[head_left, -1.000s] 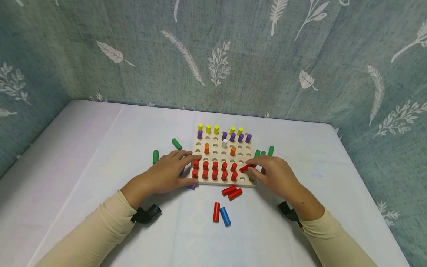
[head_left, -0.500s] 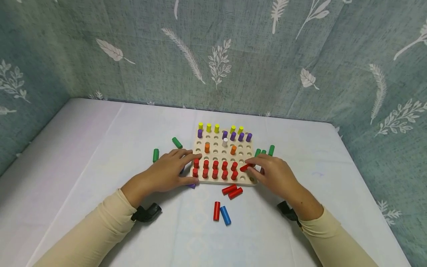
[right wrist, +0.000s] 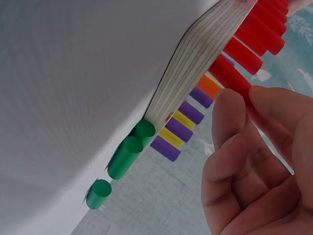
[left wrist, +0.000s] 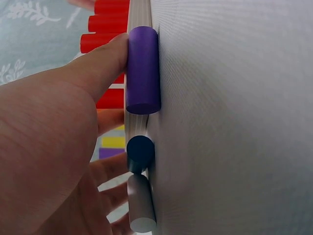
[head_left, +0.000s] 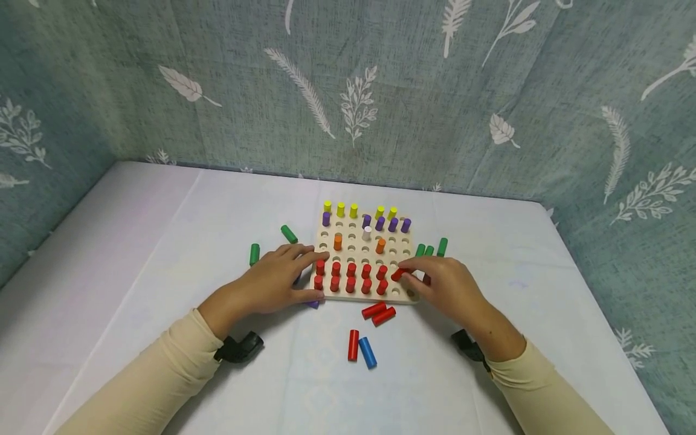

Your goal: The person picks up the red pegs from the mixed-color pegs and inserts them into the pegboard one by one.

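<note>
My right hand (head_left: 448, 287) pinches a red peg (head_left: 399, 274) between thumb and fingers over the near right part of a wooden pegboard (head_left: 348, 296). The right wrist view shows this red peg (right wrist: 229, 74) slanting to the board's surface; whether its end is in a hole is unclear. At the board's left side lies my left hand (head_left: 269, 281), fingers extended and thumb at the near left corner. Two rows of red pegs (head_left: 350, 277) stand near the front, with orange pegs (head_left: 338, 242), one white peg (head_left: 367, 233), purple pegs (head_left: 380, 223) and yellow pegs (head_left: 353, 210) farther back.
Loose red pegs (head_left: 383, 316) and a blue peg (head_left: 367, 353) lie before the board. Green pegs (head_left: 443, 247) lie on both sides. Close to my left hand lie a purple peg (left wrist: 143, 71), a dark blue peg (left wrist: 140, 151) and a greyish peg (left wrist: 141, 205). A patterned curtain (head_left: 239, 90) hangs behind.
The red peg in my right hand has tipped somewhat more upright, with the fingers shifting slightly. My left hand and the board stay in place.
</note>
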`<move>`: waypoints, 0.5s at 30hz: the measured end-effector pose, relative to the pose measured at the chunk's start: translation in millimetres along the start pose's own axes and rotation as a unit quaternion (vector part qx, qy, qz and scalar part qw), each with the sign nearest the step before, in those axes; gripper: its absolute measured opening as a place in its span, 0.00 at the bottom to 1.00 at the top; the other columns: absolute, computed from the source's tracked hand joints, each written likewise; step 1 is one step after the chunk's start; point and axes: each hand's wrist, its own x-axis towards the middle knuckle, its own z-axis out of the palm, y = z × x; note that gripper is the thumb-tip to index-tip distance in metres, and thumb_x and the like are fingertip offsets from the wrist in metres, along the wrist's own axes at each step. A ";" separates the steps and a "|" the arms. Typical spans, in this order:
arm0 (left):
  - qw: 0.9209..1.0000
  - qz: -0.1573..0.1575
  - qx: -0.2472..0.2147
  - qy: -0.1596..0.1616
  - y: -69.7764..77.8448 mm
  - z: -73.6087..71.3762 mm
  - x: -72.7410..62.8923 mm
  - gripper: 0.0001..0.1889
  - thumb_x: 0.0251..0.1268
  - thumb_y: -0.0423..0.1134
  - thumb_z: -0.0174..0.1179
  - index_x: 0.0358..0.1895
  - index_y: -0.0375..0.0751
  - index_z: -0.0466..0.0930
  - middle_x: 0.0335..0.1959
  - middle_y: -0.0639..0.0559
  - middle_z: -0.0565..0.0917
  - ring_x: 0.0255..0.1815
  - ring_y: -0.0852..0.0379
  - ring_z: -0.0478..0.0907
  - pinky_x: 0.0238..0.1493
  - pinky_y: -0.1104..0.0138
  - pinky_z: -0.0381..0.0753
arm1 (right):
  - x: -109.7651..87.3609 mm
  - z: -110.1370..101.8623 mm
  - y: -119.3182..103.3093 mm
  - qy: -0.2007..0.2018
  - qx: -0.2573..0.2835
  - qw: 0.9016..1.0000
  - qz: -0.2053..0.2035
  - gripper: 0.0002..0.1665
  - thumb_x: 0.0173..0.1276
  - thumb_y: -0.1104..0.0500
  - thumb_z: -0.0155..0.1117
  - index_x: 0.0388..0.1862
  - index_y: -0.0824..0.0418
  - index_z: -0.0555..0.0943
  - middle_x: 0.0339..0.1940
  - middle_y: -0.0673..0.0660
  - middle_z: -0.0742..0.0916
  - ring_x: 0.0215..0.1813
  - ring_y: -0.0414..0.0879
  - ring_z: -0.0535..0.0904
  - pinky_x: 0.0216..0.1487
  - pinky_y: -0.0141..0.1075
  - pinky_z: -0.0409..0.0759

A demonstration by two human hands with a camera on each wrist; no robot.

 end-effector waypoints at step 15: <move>1.000 0.003 0.003 0.007 0.4 -0.9 -0.2 0.43 0.59 0.64 0.66 0.77 0.57 0.62 0.75 0.41 0.67 0.76 0.36 0.61 0.73 0.39 0.61 | 0.6 -0.2 -1.1 -0.030 -0.001 1.000 0.005 0.20 0.67 0.55 0.71 0.58 0.52 0.86 0.42 0.50 0.90 0.30 0.39 0.73 0.32 0.30 0.74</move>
